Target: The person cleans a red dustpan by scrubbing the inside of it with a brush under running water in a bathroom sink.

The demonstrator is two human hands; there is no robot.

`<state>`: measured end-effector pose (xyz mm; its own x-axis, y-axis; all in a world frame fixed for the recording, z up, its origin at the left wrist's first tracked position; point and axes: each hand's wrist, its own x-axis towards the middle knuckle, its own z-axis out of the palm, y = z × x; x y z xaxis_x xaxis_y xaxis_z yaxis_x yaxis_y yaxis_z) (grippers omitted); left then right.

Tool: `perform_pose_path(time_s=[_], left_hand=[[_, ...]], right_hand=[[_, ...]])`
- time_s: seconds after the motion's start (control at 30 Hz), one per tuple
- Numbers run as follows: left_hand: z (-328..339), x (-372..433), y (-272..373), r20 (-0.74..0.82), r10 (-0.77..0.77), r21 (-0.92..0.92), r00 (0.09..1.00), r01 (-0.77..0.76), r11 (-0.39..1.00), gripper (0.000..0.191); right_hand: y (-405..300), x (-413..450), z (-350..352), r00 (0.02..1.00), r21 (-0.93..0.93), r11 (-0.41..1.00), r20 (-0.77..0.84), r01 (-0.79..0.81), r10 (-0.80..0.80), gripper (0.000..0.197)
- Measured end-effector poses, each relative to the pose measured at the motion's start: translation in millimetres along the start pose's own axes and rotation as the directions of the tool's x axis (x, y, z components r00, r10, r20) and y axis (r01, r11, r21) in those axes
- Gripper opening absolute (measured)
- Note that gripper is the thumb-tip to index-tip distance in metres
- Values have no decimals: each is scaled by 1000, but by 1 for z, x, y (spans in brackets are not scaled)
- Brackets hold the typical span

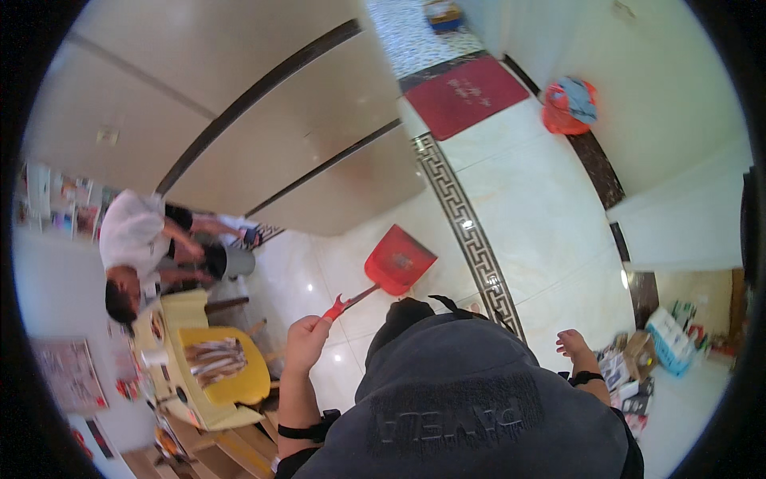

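Observation:
My left hand (307,345) is closed around the red grip at the end of a long-handled dustpan. The dustpan's red plastic pan (402,261) is over the pale tiled floor in front of me; whether it touches the tiles I cannot tell. Its thin shaft (362,294) runs from the pan back to my fist. Out to the right side, my right hand (573,343) hangs with fingers loosely curled and apart, holding nothing. Part of the floor near my feet is hidden by my dark shirt (455,365).
A person (133,233) bends over a grey bin (239,261) at left, beside a table (173,359) and a yellow chair (254,371). A large beige cabinet (335,138) stands ahead. A red doormat (467,96), a red bag (565,123) and a cardboard box (640,354) lie rightward.

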<state>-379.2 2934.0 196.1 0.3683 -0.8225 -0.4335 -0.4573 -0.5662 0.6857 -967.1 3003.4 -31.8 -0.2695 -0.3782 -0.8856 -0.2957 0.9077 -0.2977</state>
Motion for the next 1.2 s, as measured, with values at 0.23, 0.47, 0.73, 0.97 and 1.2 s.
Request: perform_pose_path(time_s=[0.23,0.47,0.73,0.97,1.2], left_hand=[[48,57,124,309,167,-128,936,-134,983,28],[99,119,235,456,518,-413,724,-343,844,33],[144,227,338,440,768,-645,466,-431,631,52],[159,307,420,513,836,-785,194,-288,549,53],[181,327,518,418,773,-614,477,-478,628,49]], right_hand=[[13,-19,-13,978,393,896,55,-208,203,30],[-95,3,-59,993,639,762,-107,108,-50,32],[-237,36,-143,941,743,580,-299,335,-160,51],[-317,112,-230,822,894,87,-440,440,362,84],[-378,266,-259,975,923,370,-168,104,147,25]])
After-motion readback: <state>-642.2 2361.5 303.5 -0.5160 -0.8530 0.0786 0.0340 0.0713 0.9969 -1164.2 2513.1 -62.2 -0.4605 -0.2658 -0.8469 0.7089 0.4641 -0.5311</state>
